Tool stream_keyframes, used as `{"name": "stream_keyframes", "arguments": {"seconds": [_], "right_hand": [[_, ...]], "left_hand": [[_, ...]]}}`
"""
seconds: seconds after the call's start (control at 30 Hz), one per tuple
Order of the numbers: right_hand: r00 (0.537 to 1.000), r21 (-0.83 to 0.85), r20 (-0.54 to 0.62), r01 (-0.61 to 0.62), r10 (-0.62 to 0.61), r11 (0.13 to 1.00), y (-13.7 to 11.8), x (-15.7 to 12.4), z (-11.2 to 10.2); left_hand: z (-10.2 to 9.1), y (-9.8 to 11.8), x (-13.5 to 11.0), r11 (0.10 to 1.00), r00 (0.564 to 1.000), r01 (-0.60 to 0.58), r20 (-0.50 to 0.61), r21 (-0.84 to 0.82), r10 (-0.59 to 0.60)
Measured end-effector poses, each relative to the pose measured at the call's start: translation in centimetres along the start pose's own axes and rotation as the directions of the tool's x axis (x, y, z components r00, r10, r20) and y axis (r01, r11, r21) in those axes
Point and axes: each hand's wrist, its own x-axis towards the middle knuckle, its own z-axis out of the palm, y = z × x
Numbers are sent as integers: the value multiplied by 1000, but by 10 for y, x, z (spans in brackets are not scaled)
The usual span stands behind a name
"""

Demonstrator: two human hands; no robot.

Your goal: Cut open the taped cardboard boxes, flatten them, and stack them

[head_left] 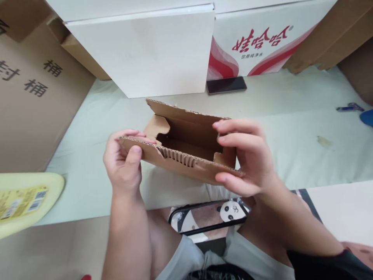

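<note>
A small brown corrugated cardboard box (186, 140) is held up in front of me, its top open and flaps half folded. My left hand (124, 163) pinches the box's near left corner, thumb on the outer face and fingers behind the flap. My right hand (247, 155) grips the right end, fingers curled over the top edge and the thumb under the near flap. The box's inside looks empty.
A phone with a panda case (208, 216) lies on my lap. A white board (145, 50) leans at the back, with a dark phone (226, 84) beside it. Large cartons (32, 89) stand left; a red-printed white carton (262, 42) behind. Yellow object (26, 202) at left.
</note>
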Motion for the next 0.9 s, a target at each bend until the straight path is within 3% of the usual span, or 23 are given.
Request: {"name": "stream_keyframes", "arguments": {"seconds": [0.1,0.13,0.27,0.37,0.43,0.6,0.73,0.83,0.9], "right_hand": [[967,-156,-225,-156,118,975,2,-7,0],[960,-165,-227,-202,162,965,3,-8,-1],[962,-78,-58,-270,266,960,8,-18,-6],[950,-87,-127,-299,287,950,14,-26,-4],[929,-78,-150,-352,338,933,18,-29,-2],[920,58,-55,-384,387,922,28,-31,1],[916,59,-69,-393,396,918,30,-34,4],[887,54,-99,-449,452,892,31,-36,6],[880,114,-59,-463,471,879,34,-36,7]], "left_hand": [[-1,-6,0,1000,1000,-25,1,15,25],[-2,-8,1,999,999,-37,15,24,37],[-1,-15,4,972,981,-195,10,132,196],[-2,-22,6,932,957,-285,9,227,290],[-3,-23,5,913,952,-305,60,271,301],[-3,-20,1,866,929,-353,246,354,278],[-6,-22,1,847,907,-396,295,355,301],[-10,-28,3,842,893,-422,315,335,322],[-11,-32,4,850,894,-415,320,325,314]]}}
